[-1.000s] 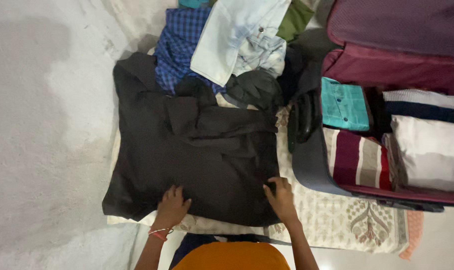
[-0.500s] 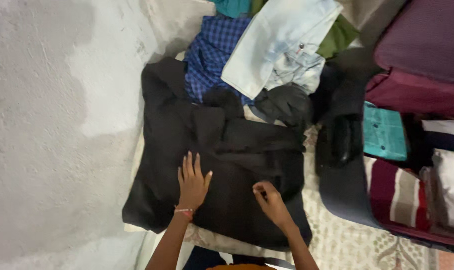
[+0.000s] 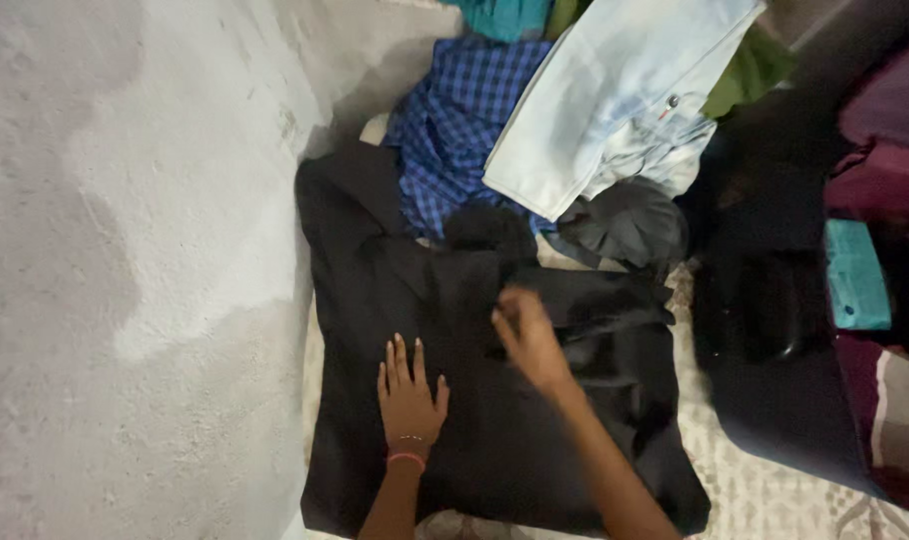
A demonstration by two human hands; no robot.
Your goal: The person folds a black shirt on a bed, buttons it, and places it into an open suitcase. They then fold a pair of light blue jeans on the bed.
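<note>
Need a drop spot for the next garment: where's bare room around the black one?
Free: grey floor left of the black garment. Crowded: clothes pile above it, open suitcase on its right. Left hand and right hand occupy its middle.

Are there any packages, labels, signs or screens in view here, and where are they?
None that can be made out: only clothes, a large black garment under both hands, a pale blue denim piece above it, and an open maroon suitcase at right.
</note>
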